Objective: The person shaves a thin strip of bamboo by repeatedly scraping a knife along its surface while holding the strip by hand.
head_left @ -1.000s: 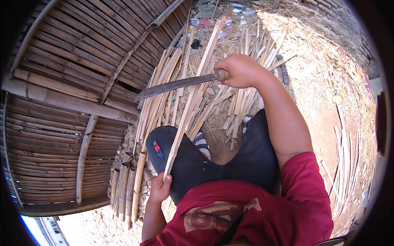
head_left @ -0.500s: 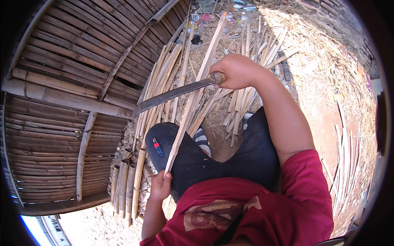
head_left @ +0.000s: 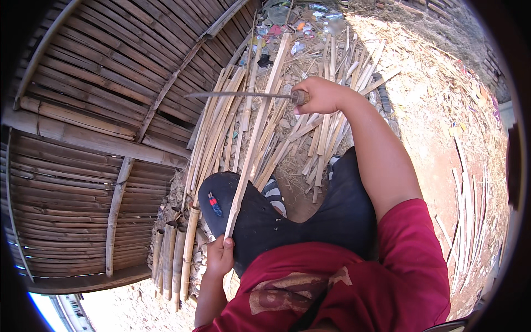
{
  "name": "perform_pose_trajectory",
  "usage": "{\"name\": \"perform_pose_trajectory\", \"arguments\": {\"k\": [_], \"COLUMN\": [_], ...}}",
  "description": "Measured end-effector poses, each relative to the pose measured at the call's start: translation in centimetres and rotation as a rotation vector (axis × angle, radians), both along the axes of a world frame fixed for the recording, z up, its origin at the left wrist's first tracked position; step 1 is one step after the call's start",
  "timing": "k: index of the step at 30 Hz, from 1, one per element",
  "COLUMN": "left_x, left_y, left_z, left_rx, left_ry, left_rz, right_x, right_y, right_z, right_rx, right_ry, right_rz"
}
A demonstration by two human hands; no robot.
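Observation:
My left hand (head_left: 220, 255) is closed round the near end of a long pale bamboo strip (head_left: 255, 138). The strip slants up and away over my left thigh, its far end above the ground. In my right hand (head_left: 319, 95) is the wooden handle of a machete (head_left: 238, 94). Its dark blade points left and crosses the strip in its upper part, seen nearly edge-on. Whether the blade touches the strip, I cannot tell.
Split bamboo strips (head_left: 218, 124) lie in piles ahead, with more strips (head_left: 467, 221) at the far right. A slatted bamboo wall (head_left: 72, 205) stands close on the left, with upright bamboo tubes (head_left: 178, 254) beside it. Litter (head_left: 298, 47) lies at the far end.
The machete blade has turned from slanting down-left to nearly level and now shows its thin edge. The far end of the strip has dropped lower in view.

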State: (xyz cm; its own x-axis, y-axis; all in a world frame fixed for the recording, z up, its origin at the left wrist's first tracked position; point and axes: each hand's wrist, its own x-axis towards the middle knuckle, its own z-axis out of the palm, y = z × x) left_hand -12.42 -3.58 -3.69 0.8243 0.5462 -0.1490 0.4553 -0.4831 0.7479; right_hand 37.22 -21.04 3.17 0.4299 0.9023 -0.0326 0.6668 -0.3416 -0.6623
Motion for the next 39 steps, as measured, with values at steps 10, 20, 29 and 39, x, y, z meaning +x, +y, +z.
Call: {"name": "perform_pose_trajectory", "arguments": {"k": [10, 20, 29, 39], "left_x": [-0.4, -0.2, 3.9, 9.4], "left_y": [1.1, 0.6, 0.6, 3.0], "left_z": [-0.9, 0.1, 3.9, 2.2], "left_rx": [-0.214, -0.127, -0.629, -1.086], "left_ry": [0.025, -0.008, -0.065, -0.165], "left_rz": [0.052, 0.008, -0.114, -0.277], "right_x": [-3.9, 4.2, 2.3, 0.2], "right_y": [0.8, -2.8, -3.5, -2.0], "right_z": [2.0, -1.5, 0.9, 0.5], "right_rx": [-0.08, 0.14, 0.312, 0.551], "right_ry": [-0.241, 0.011, 0.212, -0.028], "right_rz": [0.104, -0.497, -0.496, -0.283]}}
